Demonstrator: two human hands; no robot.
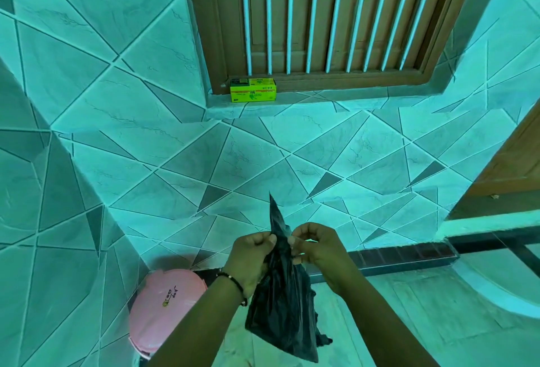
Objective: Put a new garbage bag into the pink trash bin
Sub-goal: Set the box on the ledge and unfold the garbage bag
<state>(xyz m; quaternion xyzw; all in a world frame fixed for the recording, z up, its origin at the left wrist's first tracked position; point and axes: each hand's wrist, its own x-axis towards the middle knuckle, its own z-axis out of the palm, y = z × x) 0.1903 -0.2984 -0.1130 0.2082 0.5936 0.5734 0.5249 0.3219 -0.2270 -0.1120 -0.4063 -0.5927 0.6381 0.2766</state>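
A black garbage bag [285,305] hangs crumpled between my two hands, low in the middle of the view. My left hand [252,258] pinches its upper left edge, and my right hand [317,249] pinches the upper right edge right beside it. One corner of the bag sticks up above my fingers. The pink trash bin [163,305] stands on the floor at the lower left, against the tiled wall, with its round lid shut. My left forearm covers part of the bin's right side.
A yellow-green box [252,90] lies on the window sill below a brown barred window [321,15]. Tiled walls surround the corner. A dark skirting strip [394,258] runs along the floor, and a brown door [508,167] stands at the right.
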